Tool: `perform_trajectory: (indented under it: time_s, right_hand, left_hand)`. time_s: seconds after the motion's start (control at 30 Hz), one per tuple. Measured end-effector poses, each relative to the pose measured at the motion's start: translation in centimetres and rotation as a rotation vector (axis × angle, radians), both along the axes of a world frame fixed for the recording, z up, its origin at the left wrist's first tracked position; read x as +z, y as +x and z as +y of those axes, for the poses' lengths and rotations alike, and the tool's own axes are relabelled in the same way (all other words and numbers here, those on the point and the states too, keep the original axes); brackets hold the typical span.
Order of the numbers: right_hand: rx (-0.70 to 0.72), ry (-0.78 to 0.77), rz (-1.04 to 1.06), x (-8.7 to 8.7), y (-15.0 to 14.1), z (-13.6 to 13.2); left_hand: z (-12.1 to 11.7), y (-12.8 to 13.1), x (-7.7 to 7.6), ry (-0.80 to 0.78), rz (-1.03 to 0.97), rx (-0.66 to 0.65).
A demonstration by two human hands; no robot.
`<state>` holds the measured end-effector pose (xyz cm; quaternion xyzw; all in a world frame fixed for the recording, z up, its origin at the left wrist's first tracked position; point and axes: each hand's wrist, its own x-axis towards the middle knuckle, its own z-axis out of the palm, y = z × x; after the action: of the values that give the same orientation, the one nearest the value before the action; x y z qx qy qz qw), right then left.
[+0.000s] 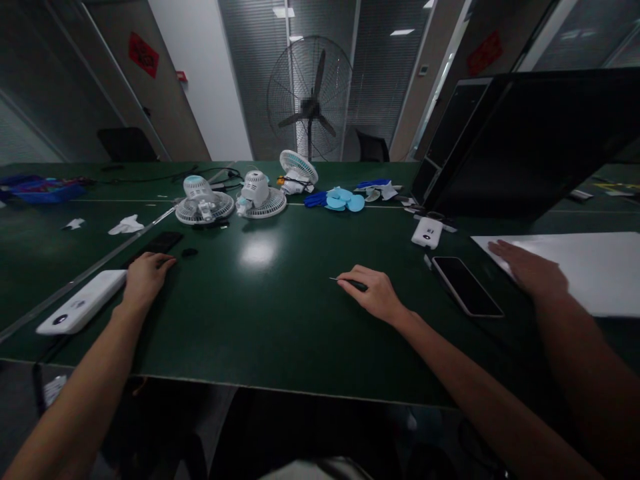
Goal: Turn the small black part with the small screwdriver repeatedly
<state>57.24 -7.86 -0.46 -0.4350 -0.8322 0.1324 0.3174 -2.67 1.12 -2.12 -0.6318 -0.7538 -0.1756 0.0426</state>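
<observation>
My right hand (375, 293) is closed around a small screwdriver (358, 285) just over the green table; its thin metal tip points left. My left hand (145, 277) rests on the table at the left, its fingers drawn together; whatever they may hold is hidden. A white power bank (85, 303) lies right beside that hand, and a black phone-like object (165, 242) lies just beyond it. Close to its fingertips is a small dark round piece (190, 253). Farther back sit white fan parts with grilles, one on the left (204, 203) and one in the middle (259, 197).
Another person's hand (530, 267) lies on white paper (605, 273) at the right. Near it are a phone (467, 287), a white device (427, 232) and a large black monitor (530, 140). Light-blue fan blades (345, 199), a tilted small fan (299, 170) and a blue tray (47, 190) stand farther back.
</observation>
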Motion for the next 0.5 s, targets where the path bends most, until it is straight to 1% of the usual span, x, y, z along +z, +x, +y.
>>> perform_trajectory:
  time_s: [0.13,0.2,0.27,0.37,0.5]
  right_hand:
    - [0.0,-0.003,-0.005,0.1,0.0,-0.1]
    - [-0.002,0.0,-0.009,0.2,0.0,-0.1]
    - [-0.004,0.0,-0.012,0.2,0.0,-0.1]
    - [-0.004,-0.004,-0.02,0.2,0.0,-0.1]
    - [-0.006,-0.006,-0.018,0.1,0.0,-0.1]
  left_hand:
    - [-0.3,0.7,0.3,0.016,0.105,-0.056]
    - [-0.2,1.1,0.4,0.01,0.151,-0.06]
    - [-0.1,1.3,0.5,0.011,0.152,-0.039]
    - [0.0,1.7,0.8,0.045,0.051,0.037]
    - [-0.1,2.7,1.2,0.191,-0.179,0.066]
